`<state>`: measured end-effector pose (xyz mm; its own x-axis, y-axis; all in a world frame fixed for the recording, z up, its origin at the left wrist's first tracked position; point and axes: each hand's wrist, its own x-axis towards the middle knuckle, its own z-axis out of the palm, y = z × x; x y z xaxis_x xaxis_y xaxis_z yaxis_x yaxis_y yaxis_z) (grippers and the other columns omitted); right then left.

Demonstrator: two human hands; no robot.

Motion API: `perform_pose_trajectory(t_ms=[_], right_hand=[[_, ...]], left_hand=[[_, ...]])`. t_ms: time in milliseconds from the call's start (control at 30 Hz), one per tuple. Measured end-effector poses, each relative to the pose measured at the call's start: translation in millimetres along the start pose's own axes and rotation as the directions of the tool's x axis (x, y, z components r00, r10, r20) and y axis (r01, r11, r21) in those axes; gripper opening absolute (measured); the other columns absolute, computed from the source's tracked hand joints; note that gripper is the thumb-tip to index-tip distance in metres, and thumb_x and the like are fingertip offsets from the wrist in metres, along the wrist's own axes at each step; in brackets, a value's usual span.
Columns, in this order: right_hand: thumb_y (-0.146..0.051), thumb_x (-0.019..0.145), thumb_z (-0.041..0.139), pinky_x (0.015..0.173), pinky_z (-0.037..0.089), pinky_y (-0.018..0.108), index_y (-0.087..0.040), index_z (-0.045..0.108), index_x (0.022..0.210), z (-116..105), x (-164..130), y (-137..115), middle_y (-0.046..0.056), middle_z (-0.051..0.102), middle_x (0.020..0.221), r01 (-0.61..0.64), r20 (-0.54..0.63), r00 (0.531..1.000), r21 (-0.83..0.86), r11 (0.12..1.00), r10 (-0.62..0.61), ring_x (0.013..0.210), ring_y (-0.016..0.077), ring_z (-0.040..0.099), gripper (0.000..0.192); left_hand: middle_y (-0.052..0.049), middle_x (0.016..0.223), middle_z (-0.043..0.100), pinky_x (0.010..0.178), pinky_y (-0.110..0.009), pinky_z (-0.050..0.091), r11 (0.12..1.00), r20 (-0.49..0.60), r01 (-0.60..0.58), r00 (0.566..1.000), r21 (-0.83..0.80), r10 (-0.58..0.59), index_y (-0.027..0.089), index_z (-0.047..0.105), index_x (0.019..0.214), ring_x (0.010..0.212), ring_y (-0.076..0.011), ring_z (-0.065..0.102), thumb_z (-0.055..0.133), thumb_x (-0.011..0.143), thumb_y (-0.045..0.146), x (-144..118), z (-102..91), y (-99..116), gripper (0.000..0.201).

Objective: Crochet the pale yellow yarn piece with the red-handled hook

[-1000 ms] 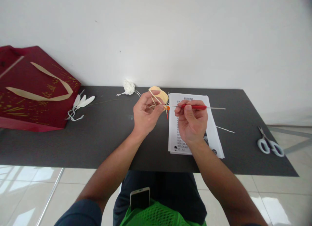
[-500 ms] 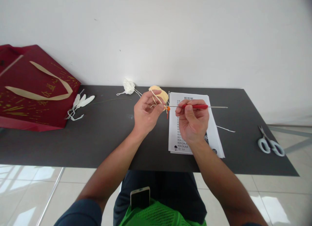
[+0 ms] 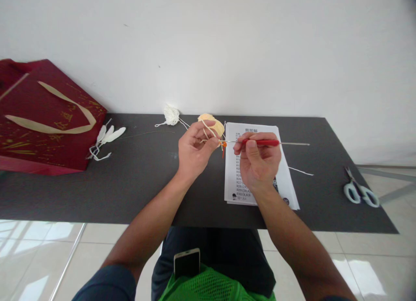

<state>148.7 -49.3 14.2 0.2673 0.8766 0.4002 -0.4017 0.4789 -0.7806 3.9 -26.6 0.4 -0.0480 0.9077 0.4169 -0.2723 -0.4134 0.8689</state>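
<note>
My right hand [image 3: 260, 160] is closed around the red grip of a crochet hook [image 3: 268, 142], held level with its thin metal shaft pointing left. The hook's tip meets a small piece of pale yellow crochet [image 3: 220, 142] pinched in my left hand [image 3: 196, 149]; most of that piece is hidden by my fingers. Pale yellow yarn loops over my left fingers. An orange stitch marker [image 3: 224, 145] hangs from the work. Behind my left hand lies a ball of pale yellow yarn [image 3: 212, 122].
Printed sheets [image 3: 242, 179] lie under my right hand. Scissors [image 3: 360, 190] rest at the right end of the dark table [image 3: 136, 179]. To the left stand a red gift bag [image 3: 48, 119] and white leaf-shaped pieces [image 3: 108, 135]. A white yarn ball [image 3: 171, 115] sits near the wall.
The crochet hook has shifted slightly to the right in my right hand. My left hand stays almost where it was, still pinching the work.
</note>
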Motion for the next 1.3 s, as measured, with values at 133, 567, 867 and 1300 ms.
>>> perform_pose_trajectory(t_ms=[133, 567, 867, 1300], right_hand=[[-0.038, 0.088, 0.074, 0.054, 0.049, 0.023, -0.026, 0.061, 0.089, -4, 6, -2, -0.003, 0.068, 0.081, -0.044, -0.109, 0.993, -0.013, 0.999, 0.043, 0.060, 0.0084, 0.060, 0.019], [-0.035, 0.089, 0.068, 0.057, 0.053, 0.026, -0.021, 0.071, 0.097, -5, -8, 11, -0.001, 0.070, 0.069, -0.091, 0.076, 0.976, -0.713, 0.696, 0.206, 0.058, 0.0130, 0.065, 0.016], [-0.035, 0.089, 0.067, 0.056, 0.054, 0.025, -0.020, 0.071, 0.092, -6, -4, 8, 0.001, 0.071, 0.071, -0.160, 0.054, 0.967, -0.638, 0.753, 0.251, 0.058, 0.0130, 0.066, 0.017], [-0.034, 0.089, 0.066, 0.054, 0.051, 0.025, -0.020, 0.069, 0.087, -3, -4, 6, -0.001, 0.068, 0.066, -0.155, 0.024, 0.973, -0.661, 0.734, 0.228, 0.056, 0.0128, 0.064, 0.015]], left_hand=[[0.001, 0.088, 0.074, 0.070, -0.022, 0.056, 0.999, -0.028, 0.042, 0.999, 0.011, -0.042, 0.024, 0.067, 0.114, 0.083, -0.0118, 0.071, 0.078, 0.078, 0.018, 1, 2.1, 3, 0.038], [0.000, 0.088, 0.075, 0.074, -0.025, 0.057, 0.980, -0.077, 0.171, 0.984, 0.105, -0.163, 0.020, 0.065, 0.111, 0.079, -0.0117, 0.072, 0.078, 0.073, 0.014, 3, 7.0, 8, 0.041], [-0.001, 0.090, 0.076, 0.077, -0.026, 0.058, 0.964, 0.006, 0.260, 0.966, -0.053, -0.260, 0.020, 0.065, 0.115, 0.083, -0.0128, 0.072, 0.084, 0.068, 0.014, 4, 5.0, 5, 0.051], [-0.003, 0.097, 0.075, 0.081, -0.026, 0.059, 0.976, 0.039, 0.216, 0.976, -0.002, -0.216, 0.020, 0.057, 0.129, 0.090, -0.0139, 0.073, 0.083, 0.070, 0.012, 3, 7.8, 5, 0.065]])
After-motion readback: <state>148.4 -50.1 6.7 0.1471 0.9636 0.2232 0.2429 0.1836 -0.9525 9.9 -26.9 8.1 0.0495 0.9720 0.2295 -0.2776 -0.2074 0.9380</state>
